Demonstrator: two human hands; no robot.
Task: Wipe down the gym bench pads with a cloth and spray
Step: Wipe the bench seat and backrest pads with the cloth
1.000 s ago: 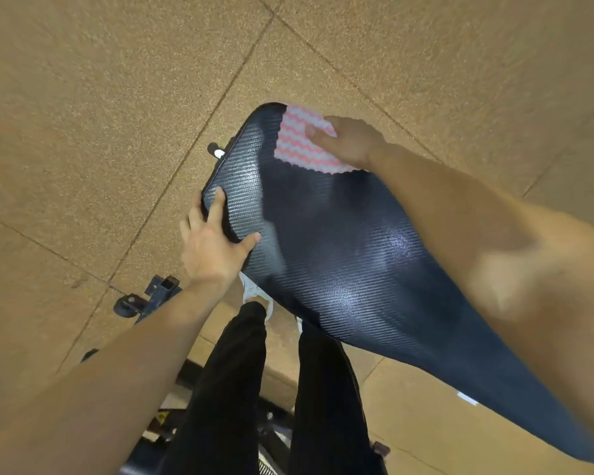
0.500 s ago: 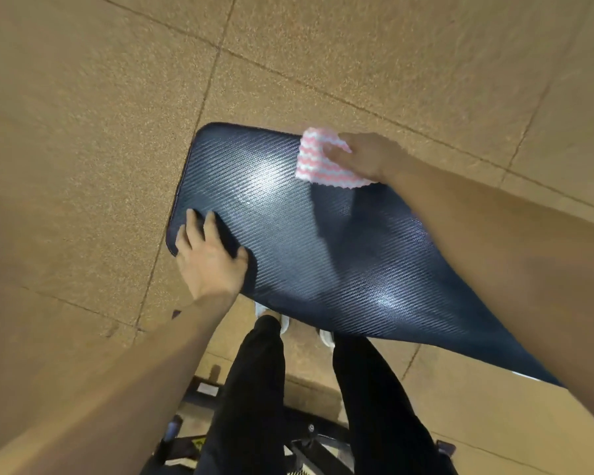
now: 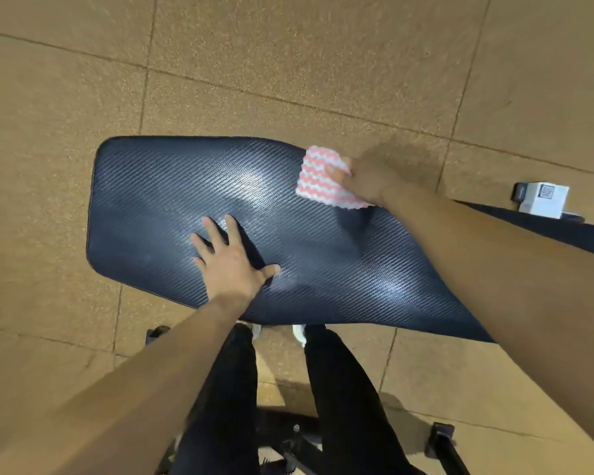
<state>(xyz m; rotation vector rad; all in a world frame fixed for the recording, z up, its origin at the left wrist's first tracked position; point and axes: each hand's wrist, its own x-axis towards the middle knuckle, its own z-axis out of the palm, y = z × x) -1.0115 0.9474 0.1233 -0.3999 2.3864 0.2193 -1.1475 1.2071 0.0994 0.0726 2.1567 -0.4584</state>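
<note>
Black weave-textured vinyl: bench pad (image 3: 172,200) across centre, wide end at 9 o'clock, tapering toward 4 o'clock, glossy patches mid-surface. Pink-and-white zigzag cloth (image 3: 318,181) at 1 o'clock, right on pad's far rim. Held down there by right hand (image 3: 371,180). Motion blur, so can't tell exact finger lie, but clamped onto cloth, not hovering. Left hand (image 3: 230,265) flat on pad just below centre, fingers spread and straight, gripping nothing, prob. bracing. No spray bottle in view. White box (image 3: 542,199) on floor (image 3: 288,63) at 3 o'clock, well apart from cloth. Black-trousered legs (image 3: 227,389) at 6 o'clock, just beside pad's near edge.

Risks, judged from here:
- Cloth so close to rim → poss. slipping over far edge w/ next outward stroke, dropping to floor, picking up grit.
- Wiping only along far side → missed strips under left palm & at 9 o'clock end. Needs shifting that palm.
- Leaning hard on left palm over slick, maybe damp vinyl → sliding, losing balance.
- No fresh spray → smearing instead of cleaning. Can't tell wetness.
</note>
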